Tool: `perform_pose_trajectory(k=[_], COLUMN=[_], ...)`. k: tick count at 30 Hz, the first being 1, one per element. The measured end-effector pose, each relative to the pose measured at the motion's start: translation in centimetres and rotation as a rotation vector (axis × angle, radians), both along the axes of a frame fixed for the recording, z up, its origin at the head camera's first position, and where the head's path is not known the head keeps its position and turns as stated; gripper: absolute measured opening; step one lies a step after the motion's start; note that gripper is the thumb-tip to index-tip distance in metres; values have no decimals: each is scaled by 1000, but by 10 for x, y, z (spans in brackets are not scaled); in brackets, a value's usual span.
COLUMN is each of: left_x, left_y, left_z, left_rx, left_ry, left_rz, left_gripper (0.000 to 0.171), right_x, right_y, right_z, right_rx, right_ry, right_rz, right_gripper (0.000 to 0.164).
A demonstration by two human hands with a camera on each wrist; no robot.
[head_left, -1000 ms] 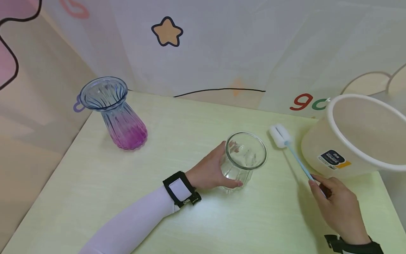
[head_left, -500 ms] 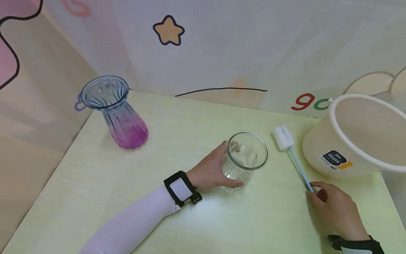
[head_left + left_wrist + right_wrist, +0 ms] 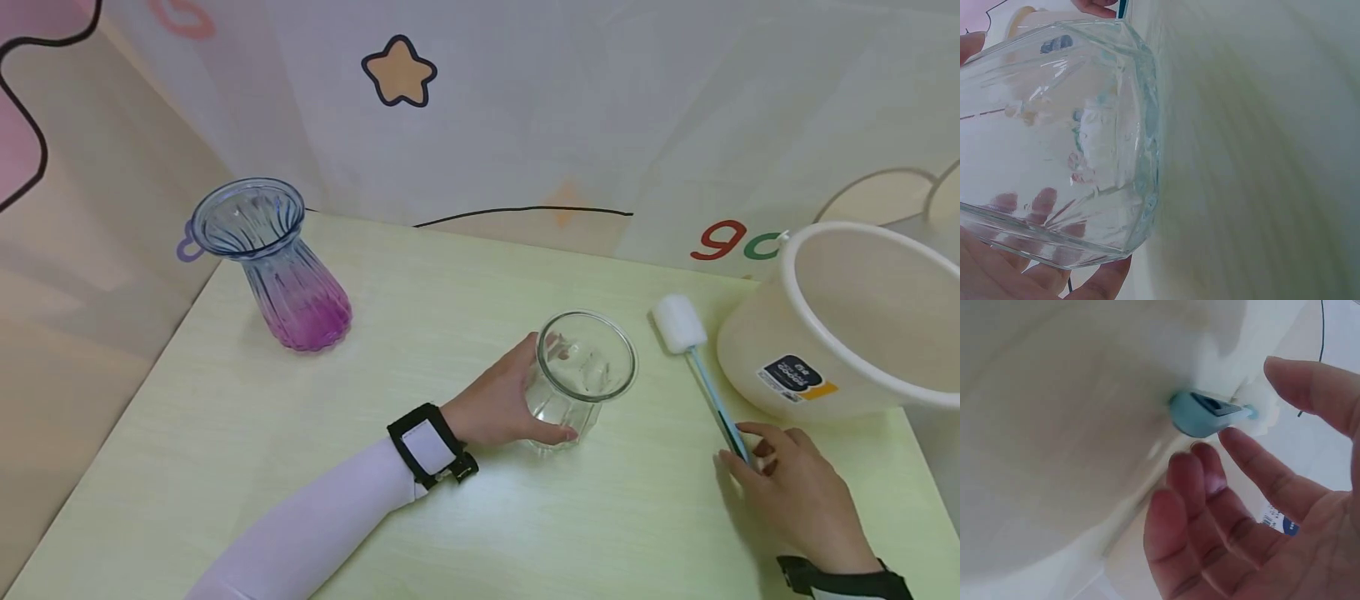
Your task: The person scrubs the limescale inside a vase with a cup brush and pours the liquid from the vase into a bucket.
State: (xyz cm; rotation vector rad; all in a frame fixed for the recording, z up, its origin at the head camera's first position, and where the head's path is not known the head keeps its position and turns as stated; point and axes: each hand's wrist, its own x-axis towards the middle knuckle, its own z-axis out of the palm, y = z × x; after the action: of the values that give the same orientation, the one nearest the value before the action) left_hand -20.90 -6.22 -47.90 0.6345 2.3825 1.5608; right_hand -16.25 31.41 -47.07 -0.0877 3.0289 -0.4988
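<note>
My left hand (image 3: 495, 402) holds a clear faceted glass jar (image 3: 576, 405) that stands upright on the table, mouth up. Thumb and fingers wrap its sides, and the left wrist view shows its thick glass base (image 3: 1147, 150) close against the tabletop. A sponge bottle brush (image 3: 679, 323) with a white head and light blue handle lies on the table to the right. Around the handle's near end my right hand (image 3: 798, 492) is spread. In the right wrist view the thumb stands apart from the handle end (image 3: 1197, 417), while the index fingertip is right at it.
A blue-to-pink ribbed glass vase (image 3: 303, 292) with a small loop at its rim stands at the back left. A cream bucket (image 3: 750, 350) with a label is behind my right hand. A printed curtain (image 3: 510, 125) hangs along the table's back edge.
The brush has come down onto the table; its head has turned and shifted right. My right hand has loosened from the handle. The left hand and jar stay put.
</note>
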Motion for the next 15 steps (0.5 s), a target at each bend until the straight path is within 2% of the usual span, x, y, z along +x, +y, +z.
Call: perform_pose_trajectory(k=[5, 8, 11, 15], left_x=[-1, -1, -1, 0], left_y=[0, 0, 0, 0], left_z=[-1, -1, 0, 0], left_rx=[8, 13, 19, 9], left_ry=[4, 6, 6, 9], left_rz=[-4, -9, -14, -16], left_gripper=[100, 101, 103, 105], right_x=[1, 1, 3, 3], right_y=[-8, -19, -36, -59], right_z=[4, 11, 19, 26], right_rx=[-52, -155, -298, -461], right_ry=[162, 228, 229, 147], right_rz=[35, 68, 118, 201], right_gripper=[51, 53, 58, 65])
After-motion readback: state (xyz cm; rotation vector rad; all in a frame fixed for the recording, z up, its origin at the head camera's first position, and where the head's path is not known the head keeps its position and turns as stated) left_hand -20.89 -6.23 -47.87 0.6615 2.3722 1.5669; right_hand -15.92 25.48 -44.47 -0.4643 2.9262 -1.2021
